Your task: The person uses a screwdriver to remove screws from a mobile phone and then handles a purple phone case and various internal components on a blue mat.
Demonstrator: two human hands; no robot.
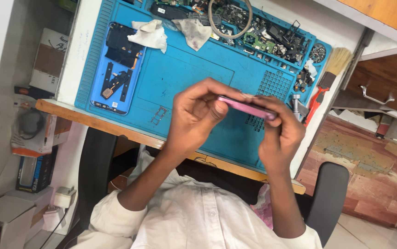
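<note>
- Head view: the left hand (197, 117) has its fingers curled over the top edge of a pink phone (247, 108), thumb pressed against the near edge, pinching it.
- The right hand (279, 131) pinches the phone's other end, fingers bent over the top and thumb underneath.
- The phone is held edge-on between both hands, above the blue work mat (184, 74) and clear of it.
- On the mat to the left lies an opened phone body (115, 69) with dark parts showing, and beside it crumpled white tissues (151, 33).
- A small metal tray frame (159, 115) lies near the mat's front edge.
- Loose circuit parts (272, 41) crowd the far compartments; a brush (334, 67) rests at the right.
</note>
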